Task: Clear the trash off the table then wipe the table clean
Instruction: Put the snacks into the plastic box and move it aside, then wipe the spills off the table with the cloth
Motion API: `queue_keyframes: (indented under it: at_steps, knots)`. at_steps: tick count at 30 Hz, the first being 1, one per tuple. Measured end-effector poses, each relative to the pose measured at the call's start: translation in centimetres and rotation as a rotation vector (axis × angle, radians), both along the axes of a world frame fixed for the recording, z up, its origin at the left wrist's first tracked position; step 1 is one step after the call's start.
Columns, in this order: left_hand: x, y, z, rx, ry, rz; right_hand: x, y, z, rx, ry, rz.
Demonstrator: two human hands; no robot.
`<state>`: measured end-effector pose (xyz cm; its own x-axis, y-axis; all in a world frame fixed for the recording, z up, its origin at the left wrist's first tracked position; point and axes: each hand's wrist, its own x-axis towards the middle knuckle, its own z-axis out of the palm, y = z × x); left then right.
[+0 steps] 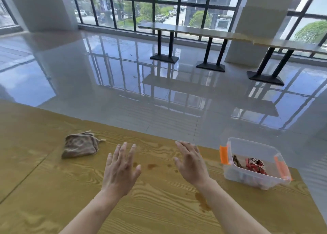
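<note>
Both hands, left hand (120,170) and right hand (192,164), hover flat and empty over brown spills (152,166) (wrappers (254,164) sit binned in the clear tub (251,178)), folded rag (80,145) waiting unused at far left for wiping.

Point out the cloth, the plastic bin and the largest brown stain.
cloth (80,146), head view, middle of the folded top.
plastic bin (247,176), head view, near clear wall.
largest brown stain (201,201), head view, its centre.
</note>
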<state>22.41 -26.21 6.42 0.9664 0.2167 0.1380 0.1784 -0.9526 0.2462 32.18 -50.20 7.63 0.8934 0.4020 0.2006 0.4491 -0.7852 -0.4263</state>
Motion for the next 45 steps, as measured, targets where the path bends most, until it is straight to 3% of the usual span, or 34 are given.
queue_keyframes:
  at_steps: [7,17,22,27,30,36,45]
  knots:
    - [-4.3,11.7,-2.4,-0.019,0.067,0.071,-1.8,11.6,-1.1,-0.006,0.088,0.025]
    - [-8.1,27.5,-10.4,-0.003,0.231,0.162,-2.1,31.5,-8.0,-0.085,0.284,0.17]
    - [-8.5,31.2,-15.3,0.009,0.323,0.19,0.4,41.2,-10.9,-0.099,0.299,0.265]
    - [-8.8,31.4,-17.3,0.037,0.266,0.198,2.8,48.8,-13.8,-0.337,0.33,0.315]
    - [-8.9,31.5,-17.8,0.037,0.263,0.197,2.6,49.7,-15.8,-0.426,0.325,0.286]
    - [-9.0,31.6,-18.0,0.044,0.285,0.193,0.3,46.4,-16.5,-0.389,0.262,0.268]
    - [-9.2,31.9,-17.9,0.015,0.232,0.113,-9.3,35.2,-16.5,-0.294,0.191,0.27]
